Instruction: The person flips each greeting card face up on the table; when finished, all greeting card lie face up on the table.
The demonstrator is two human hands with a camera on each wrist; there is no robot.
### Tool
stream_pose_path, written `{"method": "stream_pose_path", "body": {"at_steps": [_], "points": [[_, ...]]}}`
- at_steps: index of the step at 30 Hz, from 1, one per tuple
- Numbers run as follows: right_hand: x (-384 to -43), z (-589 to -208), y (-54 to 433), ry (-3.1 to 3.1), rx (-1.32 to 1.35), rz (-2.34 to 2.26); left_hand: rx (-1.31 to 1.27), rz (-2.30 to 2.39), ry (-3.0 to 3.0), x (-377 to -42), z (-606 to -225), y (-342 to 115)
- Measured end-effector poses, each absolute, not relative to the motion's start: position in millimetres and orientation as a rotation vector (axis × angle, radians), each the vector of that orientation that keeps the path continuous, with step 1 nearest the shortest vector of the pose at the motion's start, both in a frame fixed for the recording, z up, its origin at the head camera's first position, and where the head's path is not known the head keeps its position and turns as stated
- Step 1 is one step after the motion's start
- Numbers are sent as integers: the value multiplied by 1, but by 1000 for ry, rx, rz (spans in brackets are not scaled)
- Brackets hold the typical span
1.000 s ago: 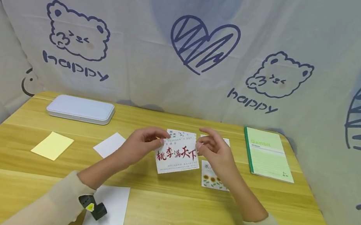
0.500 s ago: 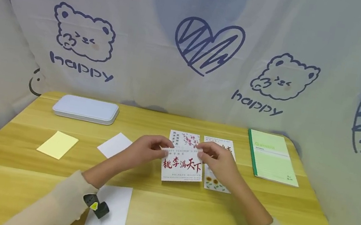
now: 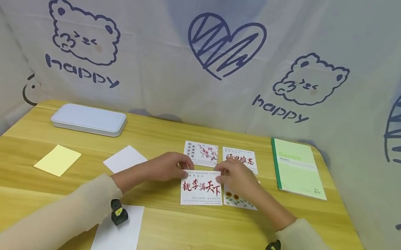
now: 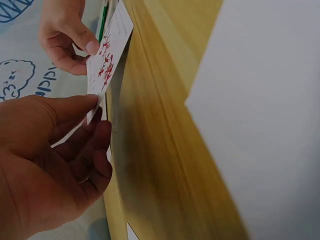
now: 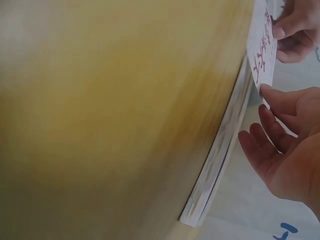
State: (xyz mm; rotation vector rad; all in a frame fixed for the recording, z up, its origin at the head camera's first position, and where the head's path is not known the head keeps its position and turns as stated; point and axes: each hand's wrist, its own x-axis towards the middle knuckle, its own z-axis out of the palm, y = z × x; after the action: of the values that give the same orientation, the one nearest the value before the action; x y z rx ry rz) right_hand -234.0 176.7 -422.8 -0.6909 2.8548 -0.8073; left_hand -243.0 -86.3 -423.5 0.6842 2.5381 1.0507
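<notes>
A white card with red characters (image 3: 202,190) is held between both hands over the middle of the table. My left hand (image 3: 169,167) pinches its upper left corner, and my right hand (image 3: 237,180) pinches the upper right one. In the left wrist view the card (image 4: 111,56) stands tilted, its lower edge close over the wood, and the left thumb lies on its printed face. Just behind it lie a plum-blossom card (image 3: 203,154) and another red-lettered card (image 3: 241,155). The right hand and forearm partly cover a sunflower card (image 3: 238,202).
A pale pencil case (image 3: 89,119) lies at the back left, a green notebook (image 3: 299,169) at the back right. Yellow sticky paper (image 3: 58,160) and a white slip (image 3: 125,158) lie on the left. A larger white sheet (image 3: 119,239) is under the left forearm.
Both hands have brought the held card lower and toward me, and it lies flatter to the table. The plum-blossom card behind, mostly covered before, now shows.
</notes>
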Motion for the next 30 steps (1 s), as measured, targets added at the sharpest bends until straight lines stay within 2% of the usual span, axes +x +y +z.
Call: {"method": "stream_pose_path", "body": {"at_steps": [9,21,30], "points": [[-245,-427,169,2881,-664,-619,705,761,2666,-258,-427,-80],[-247,-430,168,2929,-752,-547,707,718,2685,-259,-427,-81],[-249,-417,161,2908,-709,-873,650,892,2723,-249,-405,-121]]}}
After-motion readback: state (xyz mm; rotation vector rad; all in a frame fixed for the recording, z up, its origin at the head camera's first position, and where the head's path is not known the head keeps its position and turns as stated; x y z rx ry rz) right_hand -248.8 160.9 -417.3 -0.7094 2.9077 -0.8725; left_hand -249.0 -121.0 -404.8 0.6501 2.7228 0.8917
